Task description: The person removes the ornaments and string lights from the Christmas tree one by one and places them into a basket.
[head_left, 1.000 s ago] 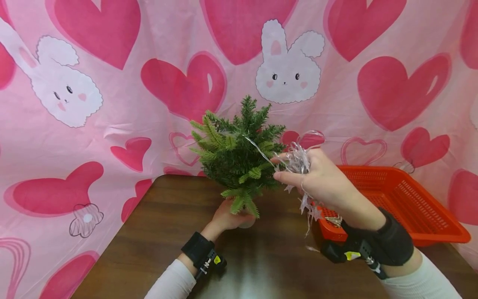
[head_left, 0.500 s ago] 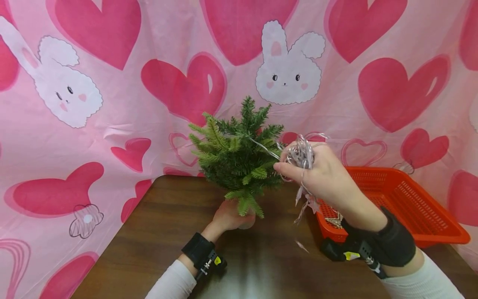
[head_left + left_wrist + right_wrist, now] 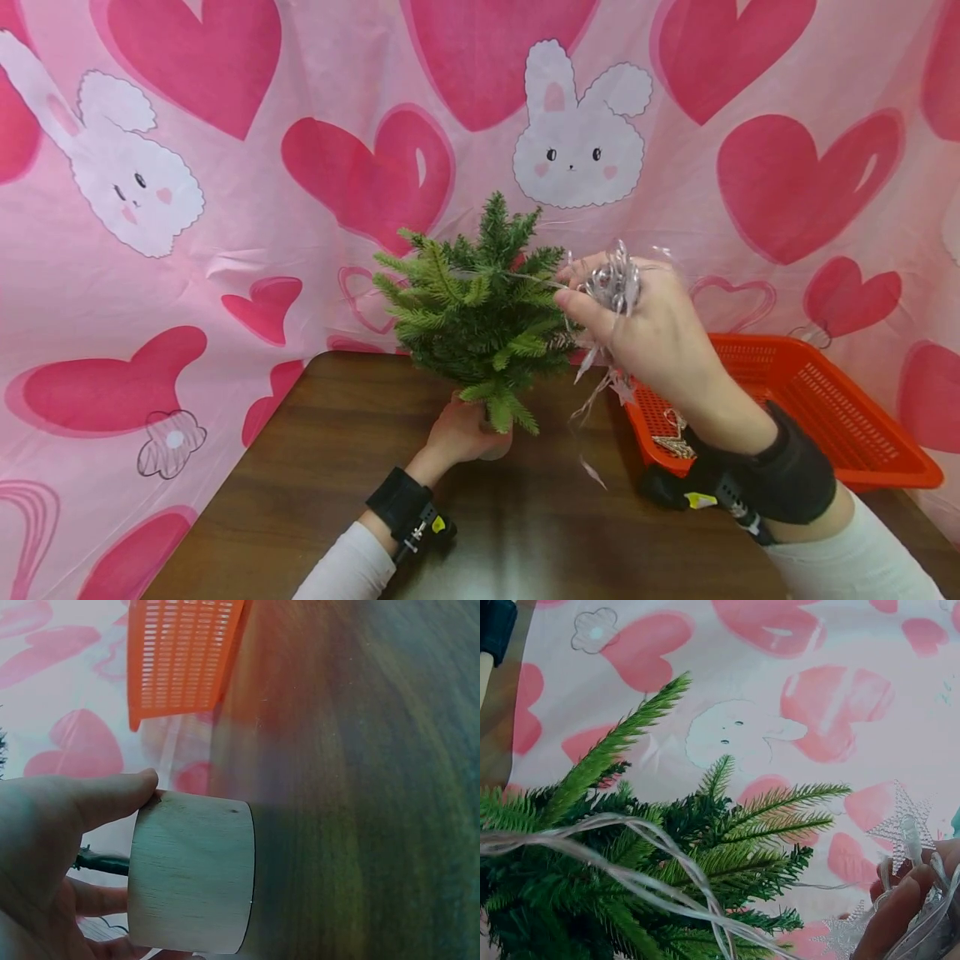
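Observation:
A small artificial Christmas tree [image 3: 480, 317] stands mid-table, bright green tips among darker branches. Low on it, my left hand [image 3: 457, 433] grips the pale wooden base [image 3: 191, 874], thumb along the top edge and fingers behind. To the right of the branches, my right hand [image 3: 645, 325] holds a coiled bundle of clear string lights [image 3: 613, 283] between thumb and fingers. From the bundle, a twisted strand runs left into the upper branches. Loose ends with star shapes dangle below the hand. A clear star [image 3: 904, 825] sits by the fingertips in the right wrist view.
An orange plastic basket [image 3: 847, 400] is on the table at the right, partly behind my right forearm. A gold ornament [image 3: 672, 443] lies in its near left corner. Behind the brown wooden table [image 3: 300, 475] hangs a pink cloth [image 3: 480, 150] with hearts and rabbits.
My right hand has risen and shifted slightly right with the string lights, and the strand to the tree lies flatter. The tree has turned slightly. My left hand stays on the base.

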### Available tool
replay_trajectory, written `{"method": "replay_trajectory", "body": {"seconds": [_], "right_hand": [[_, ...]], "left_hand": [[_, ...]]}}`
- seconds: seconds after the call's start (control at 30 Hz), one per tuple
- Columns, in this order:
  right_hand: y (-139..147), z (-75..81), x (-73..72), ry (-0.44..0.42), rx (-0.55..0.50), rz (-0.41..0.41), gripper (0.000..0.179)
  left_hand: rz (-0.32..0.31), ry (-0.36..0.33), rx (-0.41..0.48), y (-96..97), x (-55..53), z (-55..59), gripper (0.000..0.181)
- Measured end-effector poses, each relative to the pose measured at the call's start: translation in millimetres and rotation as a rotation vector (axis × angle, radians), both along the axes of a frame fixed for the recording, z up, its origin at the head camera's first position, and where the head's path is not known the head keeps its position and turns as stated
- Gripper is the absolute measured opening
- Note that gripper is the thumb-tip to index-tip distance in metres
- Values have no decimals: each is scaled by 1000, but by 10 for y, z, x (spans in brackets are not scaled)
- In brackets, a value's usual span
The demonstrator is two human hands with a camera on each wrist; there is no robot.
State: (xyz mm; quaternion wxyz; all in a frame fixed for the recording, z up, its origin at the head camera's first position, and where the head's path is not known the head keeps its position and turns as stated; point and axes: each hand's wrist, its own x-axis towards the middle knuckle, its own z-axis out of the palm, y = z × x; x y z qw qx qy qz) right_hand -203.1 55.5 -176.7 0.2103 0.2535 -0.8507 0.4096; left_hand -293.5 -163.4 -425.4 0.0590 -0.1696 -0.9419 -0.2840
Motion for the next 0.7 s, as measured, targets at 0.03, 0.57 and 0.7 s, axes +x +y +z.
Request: {"method": "replay_trajectory", "body": {"seconds": [0.03,0.57,0.7], "right_hand": [[0,16,1,-40,-20,19,18],[-35,245,18,-137,-83,91,31],[-48,311,31,-188,-30,80,36]], "left_hand": [[12,-12,-9,3,1,-2,60],[183,-116,-135,79,38,15,83],[185,-127,-124,85,47,31,89]]}}
